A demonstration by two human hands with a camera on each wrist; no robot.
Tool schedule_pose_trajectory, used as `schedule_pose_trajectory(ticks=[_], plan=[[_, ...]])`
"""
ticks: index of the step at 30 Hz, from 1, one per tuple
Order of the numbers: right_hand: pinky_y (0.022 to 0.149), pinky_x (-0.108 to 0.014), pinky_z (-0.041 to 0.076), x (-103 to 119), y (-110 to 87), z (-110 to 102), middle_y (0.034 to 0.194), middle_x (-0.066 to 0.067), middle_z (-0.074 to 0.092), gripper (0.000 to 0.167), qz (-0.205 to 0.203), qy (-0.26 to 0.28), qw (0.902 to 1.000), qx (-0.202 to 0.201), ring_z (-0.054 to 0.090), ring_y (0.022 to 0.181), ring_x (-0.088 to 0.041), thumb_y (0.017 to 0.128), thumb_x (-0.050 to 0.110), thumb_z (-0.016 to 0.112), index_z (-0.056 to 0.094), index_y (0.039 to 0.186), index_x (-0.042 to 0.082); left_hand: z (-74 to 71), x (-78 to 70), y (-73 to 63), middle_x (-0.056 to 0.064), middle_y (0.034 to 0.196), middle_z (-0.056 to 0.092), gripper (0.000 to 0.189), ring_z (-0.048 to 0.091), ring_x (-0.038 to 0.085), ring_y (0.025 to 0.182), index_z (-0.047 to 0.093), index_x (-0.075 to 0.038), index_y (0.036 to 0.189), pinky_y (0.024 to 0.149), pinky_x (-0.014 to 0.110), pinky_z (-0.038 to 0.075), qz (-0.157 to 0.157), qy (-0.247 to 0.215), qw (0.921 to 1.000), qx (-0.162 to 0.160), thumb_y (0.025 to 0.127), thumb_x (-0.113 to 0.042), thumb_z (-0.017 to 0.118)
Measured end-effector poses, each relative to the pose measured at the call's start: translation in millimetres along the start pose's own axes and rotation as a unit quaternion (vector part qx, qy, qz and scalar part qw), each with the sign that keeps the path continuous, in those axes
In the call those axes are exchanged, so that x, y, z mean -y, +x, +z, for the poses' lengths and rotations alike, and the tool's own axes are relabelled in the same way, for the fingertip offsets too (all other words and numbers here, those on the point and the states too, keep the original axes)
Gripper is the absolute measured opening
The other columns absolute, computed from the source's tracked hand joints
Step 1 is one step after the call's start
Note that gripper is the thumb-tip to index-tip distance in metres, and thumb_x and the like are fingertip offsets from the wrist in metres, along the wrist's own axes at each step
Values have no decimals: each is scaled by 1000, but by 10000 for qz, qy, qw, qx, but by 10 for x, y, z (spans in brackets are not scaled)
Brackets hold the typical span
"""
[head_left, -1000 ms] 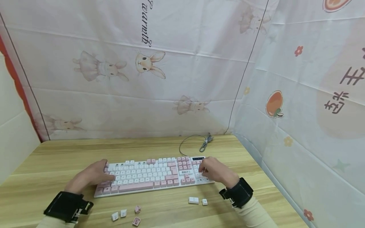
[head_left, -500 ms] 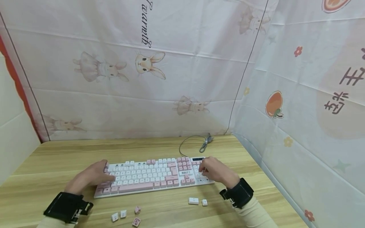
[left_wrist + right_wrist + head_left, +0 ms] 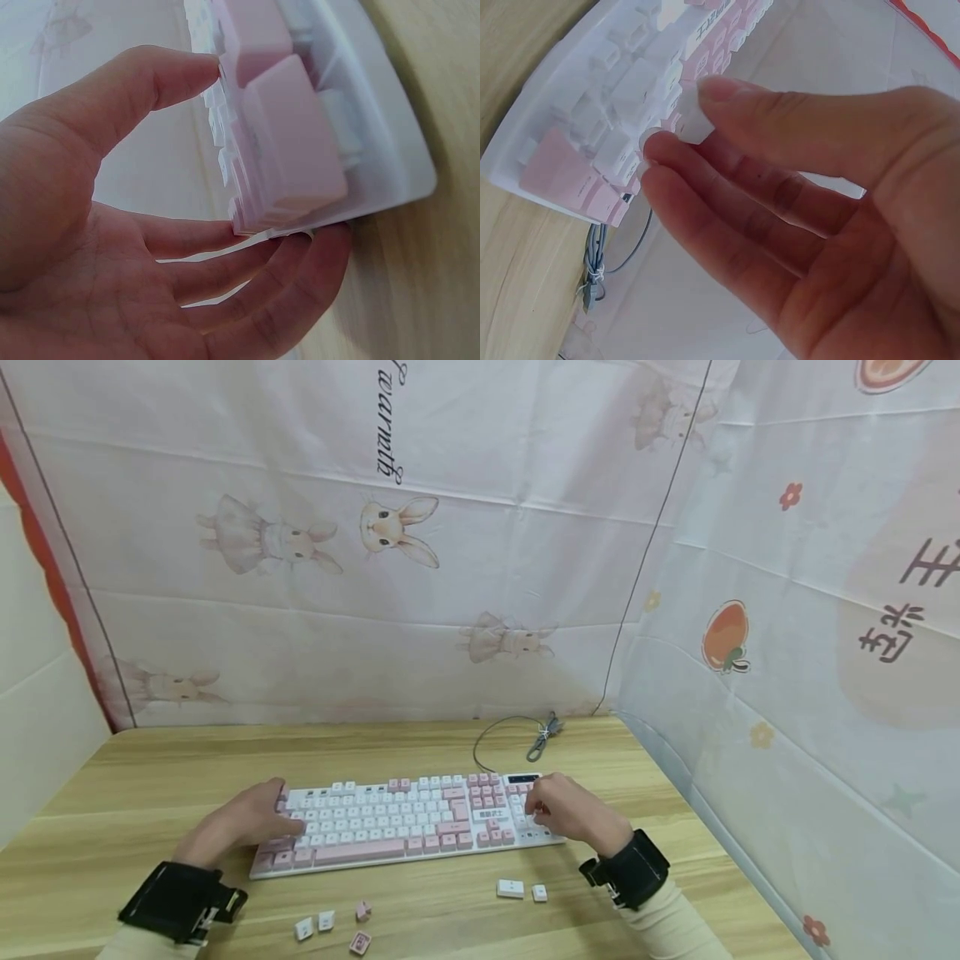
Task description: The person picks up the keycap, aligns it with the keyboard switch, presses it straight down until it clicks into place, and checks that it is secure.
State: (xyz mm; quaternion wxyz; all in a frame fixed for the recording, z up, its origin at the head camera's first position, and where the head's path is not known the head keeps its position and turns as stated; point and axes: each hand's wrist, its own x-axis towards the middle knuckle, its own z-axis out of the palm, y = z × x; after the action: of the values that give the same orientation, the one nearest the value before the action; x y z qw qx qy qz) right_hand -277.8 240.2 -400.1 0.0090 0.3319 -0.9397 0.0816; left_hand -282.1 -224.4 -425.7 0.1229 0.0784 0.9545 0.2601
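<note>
A full-size pink and white keyboard (image 3: 386, 822) lies on the wooden table. My left hand (image 3: 240, 820) holds its left end, the thumb on the keys and the other fingers along the side edge, as the left wrist view shows. Over the number pad is my right hand (image 3: 573, 812). Between its thumb and fingers it pinches a white keycap (image 3: 694, 121), close above the pad, where several key positions stand without caps. The keycap is partly covered by the thumb and fingers.
In front of the keyboard lie loose keycaps: a wide white keycap (image 3: 510, 888), a small white keycap (image 3: 540, 892), two more white ones and two pink keycaps (image 3: 360, 942). A bundled cable (image 3: 542, 739) lies behind. Printed cloth (image 3: 420, 668) hangs at the back and right.
</note>
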Motion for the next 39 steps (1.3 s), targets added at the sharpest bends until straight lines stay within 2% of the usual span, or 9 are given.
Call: schedule_pose_trajectory(ticks=[6, 18, 29, 39], plan=[[66, -20, 54, 0, 29, 5, 87, -6, 75, 14, -25, -6, 10000, -34, 60, 73, -6, 85, -4, 77, 81, 95, 5, -18, 10, -33, 52, 149, 27, 100, 33, 67, 137, 19, 29, 146, 113, 72, 35, -42, -24, 10000, -52, 91, -34, 75], [70, -23, 58, 10, 83, 23, 91, -5, 77, 14, 25, -55, 9999, -153, 70, 82, -13, 86, -4, 76, 81, 96, 6, -18, 33, -72, 51, 147, 31, 98, 36, 66, 135, 23, 28, 145, 111, 71, 38, -47, 54, 9998, -161, 91, -34, 75], [72, -26, 60, -41, 7, 35, 93, -8, 78, 15, -106, -117, 9993, -344, 73, 84, -17, 85, -6, 76, 81, 95, 3, 33, -33, -24, 49, 150, 31, 98, 35, 65, 138, 23, 26, 147, 114, 71, 36, -95, -54, 9997, -202, 90, -33, 76], [73, -28, 60, -45, 1, 49, 93, -7, 77, 15, -129, -141, 9981, -583, 72, 86, -18, 85, -6, 76, 80, 95, 3, 46, -35, -43, 49, 149, 33, 96, 37, 65, 137, 25, 26, 147, 113, 70, 37, -102, -52, 9996, -253, 90, -32, 77]])
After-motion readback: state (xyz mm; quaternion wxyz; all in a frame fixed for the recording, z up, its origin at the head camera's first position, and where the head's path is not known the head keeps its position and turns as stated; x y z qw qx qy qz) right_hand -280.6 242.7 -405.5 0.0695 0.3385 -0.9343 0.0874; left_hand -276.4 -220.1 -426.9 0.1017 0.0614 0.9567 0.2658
